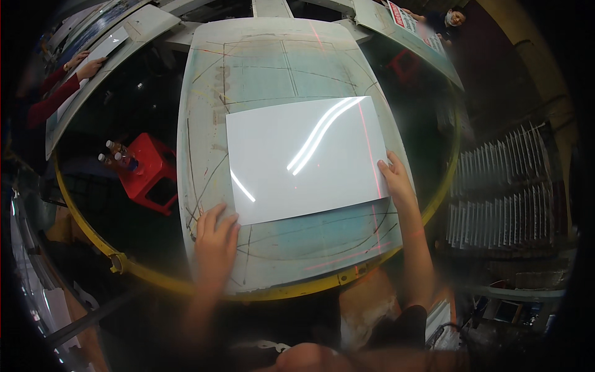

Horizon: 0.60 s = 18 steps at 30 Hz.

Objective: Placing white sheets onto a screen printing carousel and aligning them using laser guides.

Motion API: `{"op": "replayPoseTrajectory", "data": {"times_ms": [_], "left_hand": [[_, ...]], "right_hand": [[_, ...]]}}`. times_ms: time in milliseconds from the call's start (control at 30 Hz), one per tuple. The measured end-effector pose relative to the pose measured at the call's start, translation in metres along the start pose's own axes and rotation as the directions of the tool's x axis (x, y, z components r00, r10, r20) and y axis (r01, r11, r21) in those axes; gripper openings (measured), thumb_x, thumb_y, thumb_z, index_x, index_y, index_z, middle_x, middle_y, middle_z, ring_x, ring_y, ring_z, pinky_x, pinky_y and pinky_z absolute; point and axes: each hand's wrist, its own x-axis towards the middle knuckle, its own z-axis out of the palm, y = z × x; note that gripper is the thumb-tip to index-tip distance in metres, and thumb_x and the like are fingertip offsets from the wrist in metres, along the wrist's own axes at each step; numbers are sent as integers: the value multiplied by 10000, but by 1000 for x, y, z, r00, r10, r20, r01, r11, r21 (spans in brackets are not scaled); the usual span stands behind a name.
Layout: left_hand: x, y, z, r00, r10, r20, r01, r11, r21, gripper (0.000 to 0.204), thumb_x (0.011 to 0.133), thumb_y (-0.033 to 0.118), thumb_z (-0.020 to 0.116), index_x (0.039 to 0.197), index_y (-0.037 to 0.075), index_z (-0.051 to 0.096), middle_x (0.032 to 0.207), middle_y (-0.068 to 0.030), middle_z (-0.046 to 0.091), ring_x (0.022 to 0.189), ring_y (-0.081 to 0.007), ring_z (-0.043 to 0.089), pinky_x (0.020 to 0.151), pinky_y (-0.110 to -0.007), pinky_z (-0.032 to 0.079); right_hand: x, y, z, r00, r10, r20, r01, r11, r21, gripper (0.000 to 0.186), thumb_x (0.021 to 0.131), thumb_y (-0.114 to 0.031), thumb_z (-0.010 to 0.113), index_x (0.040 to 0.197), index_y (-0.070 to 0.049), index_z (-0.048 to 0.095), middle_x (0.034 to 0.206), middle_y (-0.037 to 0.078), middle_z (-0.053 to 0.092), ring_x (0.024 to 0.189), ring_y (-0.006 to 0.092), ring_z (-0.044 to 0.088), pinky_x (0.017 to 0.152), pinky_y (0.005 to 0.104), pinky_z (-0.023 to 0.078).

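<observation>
A glossy white sheet (291, 142) lies on a pale, marked board (291, 68), with red laser lines crossing both. My right hand (394, 177) grips the sheet's right edge, thumb on top. My left hand (215, 232) rests on the board just outside the sheet's lower left corner, fingers apart and bent slightly, holding nothing that I can see.
A yellow ring frame (173, 285) surrounds the board. A red stool (158, 180) with bottles (127, 161) stands at left. A co-worker's hands (88, 68) hold a sheet at upper left; another person (449, 28) is at upper right. Racks (496, 217) stand at right.
</observation>
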Motion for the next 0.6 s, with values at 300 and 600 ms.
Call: {"op": "replayPoseTrajectory", "data": {"times_ms": [300, 600], "left_hand": [[0, -1, -1, 1000, -16, 1, 16, 1000, 7, 162, 783, 47, 668, 945, 45, 657, 1157, -111, 586, 1069, -315, 538, 895, -385, 446], [1, 0, -1, 1000, -10, -9, 10, 1000, 16, 142, 779, 46, 667, 919, 42, 646, 1159, -104, 587, 1060, -312, 543, 890, -387, 448]], "right_hand": [[-1, 0, 4, 1000, 4, -19, -5, 999, -43, 356, 953, -114, 503, 1267, 38, 434, 1006, 134, 655, 878, 130, 632, 770, 235, 479], [-2, 6, 4, 999, 11, -52, -13, 999, -41, 344, 955, -129, 508, 1253, 31, 444, 947, 113, 666, 824, 114, 629, 731, 234, 479]]}}
